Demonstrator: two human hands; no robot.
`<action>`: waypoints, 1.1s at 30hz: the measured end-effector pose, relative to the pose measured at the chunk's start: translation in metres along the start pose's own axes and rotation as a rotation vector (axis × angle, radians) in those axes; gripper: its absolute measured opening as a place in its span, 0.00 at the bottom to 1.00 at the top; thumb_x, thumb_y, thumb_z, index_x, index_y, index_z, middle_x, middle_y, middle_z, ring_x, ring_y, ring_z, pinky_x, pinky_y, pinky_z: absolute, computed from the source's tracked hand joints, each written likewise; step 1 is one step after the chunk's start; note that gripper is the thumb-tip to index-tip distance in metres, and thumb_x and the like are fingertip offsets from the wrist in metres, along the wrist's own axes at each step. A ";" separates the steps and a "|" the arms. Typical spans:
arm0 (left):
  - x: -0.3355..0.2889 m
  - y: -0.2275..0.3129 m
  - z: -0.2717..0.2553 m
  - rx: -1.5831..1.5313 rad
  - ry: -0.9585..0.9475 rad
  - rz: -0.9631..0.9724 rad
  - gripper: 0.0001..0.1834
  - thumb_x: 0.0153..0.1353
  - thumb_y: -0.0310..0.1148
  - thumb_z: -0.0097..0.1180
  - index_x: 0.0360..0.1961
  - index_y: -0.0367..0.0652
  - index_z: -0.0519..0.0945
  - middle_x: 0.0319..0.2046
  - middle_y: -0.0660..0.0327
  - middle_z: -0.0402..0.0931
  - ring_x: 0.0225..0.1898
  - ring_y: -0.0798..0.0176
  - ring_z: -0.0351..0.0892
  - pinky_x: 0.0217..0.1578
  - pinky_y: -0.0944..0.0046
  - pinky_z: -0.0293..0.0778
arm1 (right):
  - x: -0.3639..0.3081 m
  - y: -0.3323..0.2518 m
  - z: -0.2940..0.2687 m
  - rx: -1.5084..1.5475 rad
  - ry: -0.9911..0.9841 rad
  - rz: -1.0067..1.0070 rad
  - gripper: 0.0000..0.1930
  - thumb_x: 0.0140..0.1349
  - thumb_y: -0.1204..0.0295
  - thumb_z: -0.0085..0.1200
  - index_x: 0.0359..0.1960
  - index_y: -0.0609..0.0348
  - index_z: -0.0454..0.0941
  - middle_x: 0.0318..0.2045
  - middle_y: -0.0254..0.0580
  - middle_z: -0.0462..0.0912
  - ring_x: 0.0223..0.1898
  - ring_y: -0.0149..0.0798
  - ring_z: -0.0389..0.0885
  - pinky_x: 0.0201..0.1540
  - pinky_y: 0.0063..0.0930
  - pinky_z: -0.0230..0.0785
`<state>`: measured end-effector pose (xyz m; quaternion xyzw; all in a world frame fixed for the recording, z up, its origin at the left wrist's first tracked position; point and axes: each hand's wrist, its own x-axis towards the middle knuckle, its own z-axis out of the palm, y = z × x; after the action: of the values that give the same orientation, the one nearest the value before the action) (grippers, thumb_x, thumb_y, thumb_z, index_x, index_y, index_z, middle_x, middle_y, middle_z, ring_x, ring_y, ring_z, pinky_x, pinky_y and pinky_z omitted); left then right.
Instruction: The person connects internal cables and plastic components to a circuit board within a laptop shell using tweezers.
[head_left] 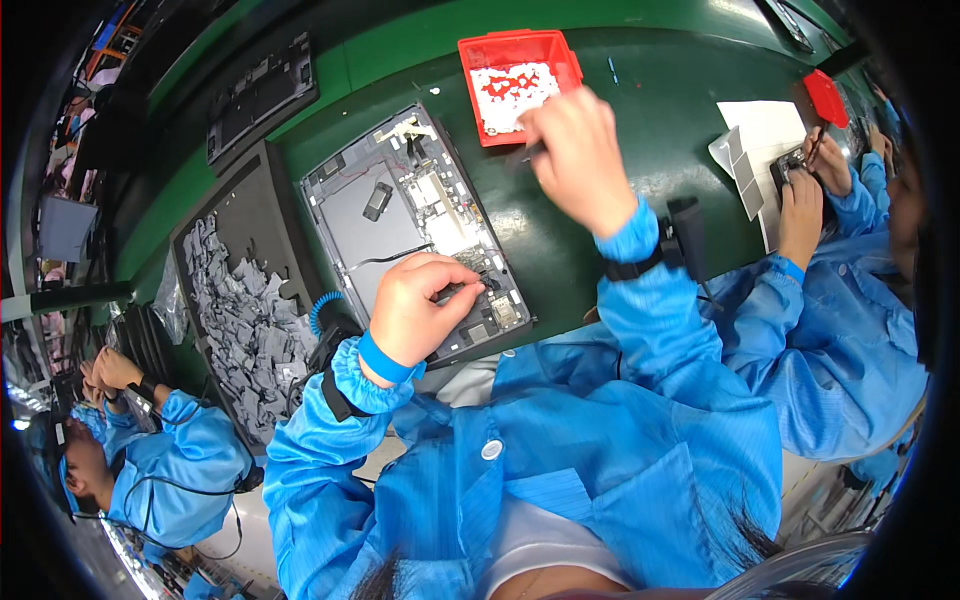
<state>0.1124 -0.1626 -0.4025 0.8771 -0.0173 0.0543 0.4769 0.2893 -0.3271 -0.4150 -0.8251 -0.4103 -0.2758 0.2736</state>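
An opened grey laptop-like case [350, 225] lies on the green bench before me, its circuit board [438, 205] and thin cables exposed. A small dark rectangular part [377, 200] rests inside it. My left hand [420, 305] is over the near end of the board, thumb and forefinger pinched together; whatever they hold is hidden. Close to a red bin [567, 68] of small white pieces [510, 90], my right hand [580, 160] is closed around a slim dark tool [524, 157], too blurred to name. Both hands are apart from each other.
Left of the case, a black tray [250, 215] carries a heap of crumpled grey pieces [245, 310]. Beyond it stands another opened case [262, 95]. Co-workers in blue sit on both sides; the right one's hands [800, 215] are near white sheets [765, 130]. A coiled blue cord [322, 312] runs by my left wrist.
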 end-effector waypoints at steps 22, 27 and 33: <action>-0.012 0.003 0.003 0.240 0.085 0.188 0.10 0.40 0.18 0.65 0.26 0.38 0.80 0.29 0.57 0.81 0.32 0.57 0.79 0.33 0.63 0.75 | -0.102 -0.079 -0.024 1.337 -0.104 0.653 0.09 0.51 0.84 0.60 0.33 0.66 0.76 0.36 0.47 0.80 0.40 0.36 0.80 0.43 0.25 0.72; -0.012 0.002 0.004 0.241 0.080 0.212 0.10 0.40 0.18 0.65 0.26 0.37 0.80 0.29 0.57 0.81 0.32 0.56 0.79 0.32 0.63 0.74 | -0.105 -0.079 -0.024 1.317 -0.052 0.650 0.09 0.49 0.84 0.61 0.32 0.66 0.76 0.35 0.47 0.81 0.39 0.36 0.80 0.43 0.26 0.72; -0.015 0.002 0.005 0.225 0.087 0.203 0.11 0.39 0.17 0.64 0.27 0.38 0.80 0.29 0.57 0.80 0.32 0.56 0.79 0.33 0.62 0.74 | -0.104 -0.079 -0.023 1.259 -0.039 0.586 0.08 0.48 0.84 0.62 0.30 0.66 0.76 0.34 0.48 0.82 0.37 0.37 0.81 0.41 0.27 0.73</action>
<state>0.0977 -0.1684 -0.4054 0.9155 -0.0793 0.1418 0.3681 0.1652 -0.3569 -0.4519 -0.5908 -0.2575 0.1146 0.7560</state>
